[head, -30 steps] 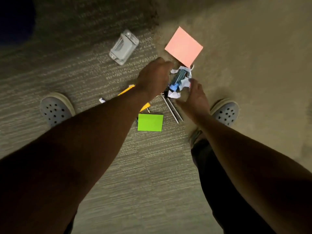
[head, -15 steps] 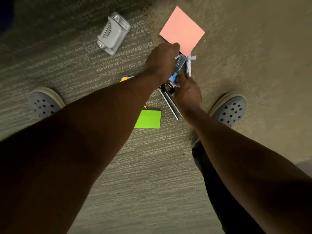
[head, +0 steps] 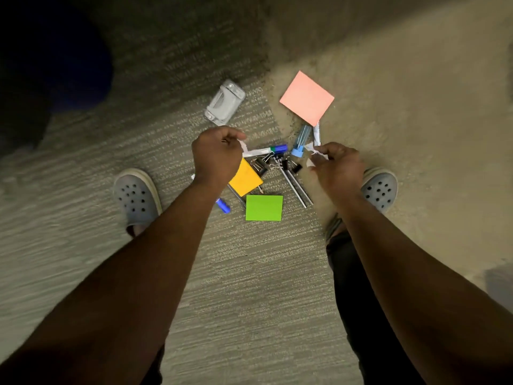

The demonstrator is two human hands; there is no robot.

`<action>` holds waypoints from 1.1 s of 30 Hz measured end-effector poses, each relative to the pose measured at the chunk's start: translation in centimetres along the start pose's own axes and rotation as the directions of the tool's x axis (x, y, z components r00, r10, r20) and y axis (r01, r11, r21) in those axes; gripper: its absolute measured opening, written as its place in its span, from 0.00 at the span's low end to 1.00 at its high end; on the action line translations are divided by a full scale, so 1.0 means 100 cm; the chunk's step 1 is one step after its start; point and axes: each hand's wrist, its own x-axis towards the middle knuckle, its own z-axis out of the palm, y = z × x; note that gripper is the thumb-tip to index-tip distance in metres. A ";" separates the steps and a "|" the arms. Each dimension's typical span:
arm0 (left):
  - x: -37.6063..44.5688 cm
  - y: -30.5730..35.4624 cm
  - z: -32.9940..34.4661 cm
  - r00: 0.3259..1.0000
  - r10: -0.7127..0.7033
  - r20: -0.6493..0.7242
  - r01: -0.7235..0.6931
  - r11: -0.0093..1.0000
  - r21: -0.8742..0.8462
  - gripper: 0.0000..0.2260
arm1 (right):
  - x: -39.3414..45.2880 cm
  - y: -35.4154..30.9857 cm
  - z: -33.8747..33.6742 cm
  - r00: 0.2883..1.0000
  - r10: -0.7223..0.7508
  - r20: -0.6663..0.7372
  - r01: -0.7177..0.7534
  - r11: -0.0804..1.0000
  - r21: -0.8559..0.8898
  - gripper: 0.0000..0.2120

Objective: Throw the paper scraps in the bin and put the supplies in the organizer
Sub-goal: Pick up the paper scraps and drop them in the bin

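Observation:
My left hand [head: 216,155] is curled over the pile and pinches a white paper scrap [head: 243,145]. My right hand [head: 337,166] holds crumpled white paper scraps [head: 312,152] in its fingertips. Between the hands, on the carpet, lie a blue-capped marker [head: 266,150], a clear tube with a blue cap [head: 301,140], several black binder clips [head: 280,163] and two thin pencils [head: 297,188]. An orange sticky pad [head: 245,179], a green sticky pad [head: 264,207] and a pink sticky pad [head: 306,97] lie around them. No bin or organizer shows.
A grey hole punch [head: 224,102] lies on the carpet beyond my left hand. A small blue pen cap [head: 223,205] sits by my left forearm. My grey clogs stand at the left [head: 137,198] and right [head: 380,187]. A dark blue shape [head: 75,68] fills the upper left.
Both hands have drawn back and apart from the pile, each now with white paper scraps in its fingers. The tube, marker and clips that the scraps covered now show.

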 end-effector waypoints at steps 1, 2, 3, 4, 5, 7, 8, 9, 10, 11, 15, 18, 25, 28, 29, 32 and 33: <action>-0.004 0.005 -0.017 1.000 -0.019 -0.020 0.018 0.999 -0.037 0.13 | -0.008 -0.016 0.004 1.000 0.002 0.018 -0.003 0.997 0.077 0.11; -0.006 0.011 -0.035 0.999 -0.030 -0.040 0.027 0.996 -0.083 0.13 | -0.017 -0.034 0.008 0.999 -0.020 0.039 0.015 0.991 0.133 0.13; -0.009 0.017 -0.053 0.997 -0.038 -0.063 0.030 0.990 -0.135 0.13 | -0.026 -0.053 0.015 0.997 -0.055 0.062 0.043 0.983 0.176 0.14; -0.011 0.024 -0.072 0.995 -0.041 -0.093 0.023 0.982 -0.188 0.13 | -0.036 -0.074 0.022 0.992 -0.094 0.085 0.075 0.975 0.209 0.14; -0.013 0.032 -0.090 0.991 -0.043 -0.126 0.012 0.972 -0.235 0.13 | -0.046 -0.094 0.030 0.985 -0.133 0.107 0.105 0.966 0.236 0.14; -0.018 0.048 -0.128 0.978 -0.027 -0.208 -0.041 0.948 -0.316 0.11 | -0.069 -0.137 0.047 0.962 -0.233 0.144 0.191 0.948 0.254 0.14; -0.020 0.054 -0.147 0.964 -0.012 -0.267 -0.085 0.933 -0.348 0.10 | -0.080 -0.158 0.056 0.946 -0.285 0.157 0.242 0.938 0.248 0.14; -0.021 0.059 -0.166 0.942 0.003 -0.336 -0.136 0.917 -0.374 0.09 | -0.093 -0.178 0.065 0.924 -0.343 0.171 0.297 0.923 0.246 0.13; -0.020 0.062 -0.185 0.913 0.013 -0.407 -0.185 0.903 -0.387 0.09 | -0.105 -0.198 0.074 0.898 -0.402 0.179 0.355 0.903 0.243 0.12; -0.020 0.062 -0.205 0.880 0.018 -0.475 -0.228 0.893 -0.388 0.09 | -0.118 -0.216 0.084 0.871 -0.458 0.180 0.408 0.876 0.255 0.09; -0.009 0.051 -0.271 0.729 0.002 -0.685 -0.320 0.885 -0.338 0.08 | -0.165 -0.274 0.128 0.741 -0.650 0.169 0.590 0.750 0.298 0.04; 0.004 0.032 -0.305 0.626 0.030 -0.779 -0.323 0.919 -0.225 0.09 | -0.194 -0.303 0.167 0.604 -0.783 0.149 0.755 0.622 0.208 0.05; 0.054 -0.022 -0.346 0.664 0.168 -0.729 -0.137 0.985 0.102 0.17 | -0.197 -0.323 0.253 0.334 -0.911 0.241 0.942 0.318 -0.106 0.16; 0.068 -0.044 -0.342 0.835 0.193 -0.516 -0.112 0.977 0.184 0.18 | -0.186 -0.315 0.265 0.287 -0.889 0.358 0.950 0.217 -0.224 0.19; 0.069 -0.047 -0.341 0.850 0.203 -0.485 -0.119 0.973 0.200 0.18 | -0.185 -0.313 0.266 0.275 -0.899 0.340 0.952 0.205 -0.230 0.18; 0.064 -0.046 -0.334 0.828 0.263 -0.496 -0.191 0.963 0.192 0.15 | -0.188 -0.307 0.265 0.267 -0.937 0.226 0.959 0.234 -0.162 0.16; 0.060 -0.043 -0.331 0.794 0.294 -0.532 -0.226 0.955 0.190 0.15 | -0.190 -0.305 0.261 0.265 -0.950 0.167 0.961 0.246 -0.129 0.14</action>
